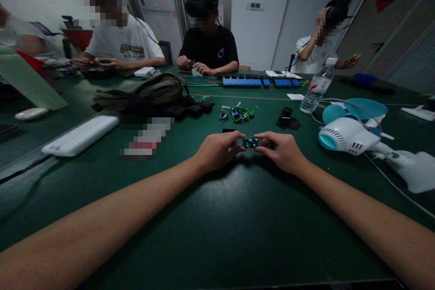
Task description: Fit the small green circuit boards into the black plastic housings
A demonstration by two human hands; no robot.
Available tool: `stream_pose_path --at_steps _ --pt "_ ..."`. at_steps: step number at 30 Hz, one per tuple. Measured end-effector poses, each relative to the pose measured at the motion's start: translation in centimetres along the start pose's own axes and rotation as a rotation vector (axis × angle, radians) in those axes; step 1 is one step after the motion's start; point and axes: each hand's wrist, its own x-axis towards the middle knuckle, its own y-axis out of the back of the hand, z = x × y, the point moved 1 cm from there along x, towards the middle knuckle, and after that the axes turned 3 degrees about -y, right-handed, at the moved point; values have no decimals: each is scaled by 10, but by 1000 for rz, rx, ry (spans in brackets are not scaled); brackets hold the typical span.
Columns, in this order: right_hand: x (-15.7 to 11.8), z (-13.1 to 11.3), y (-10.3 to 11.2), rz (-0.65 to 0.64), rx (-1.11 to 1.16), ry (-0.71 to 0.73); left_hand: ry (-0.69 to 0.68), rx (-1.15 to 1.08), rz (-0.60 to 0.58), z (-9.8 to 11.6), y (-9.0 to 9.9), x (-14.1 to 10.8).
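Note:
A small green circuit board point(250, 142) with blue and pale parts is held between both hands above the table. My left hand point(220, 148) pinches its left edge between thumb and forefinger. On the opposite edge, my right hand point(281, 150) grips it the same way. Just behind my left hand lies a flat black piece point(229, 131), partly hidden. Farther back sits a pile of similar green boards point(241, 113), with a single small board point(223, 115) at its left.
The green table point(217, 231) carries a white power bank point(83, 135), a dark bag point(146, 93), black parts point(288, 118), a water bottle point(318, 86), a white and teal fan point(350, 133) and blue connectors point(242, 82). Several people sit across and at the left.

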Motion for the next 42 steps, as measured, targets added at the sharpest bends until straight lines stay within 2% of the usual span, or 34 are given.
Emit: stream_pose_path --at_steps 42 --pt "0 -1 -1 -9 9 -5 8 26 -33 -1 -1 1"
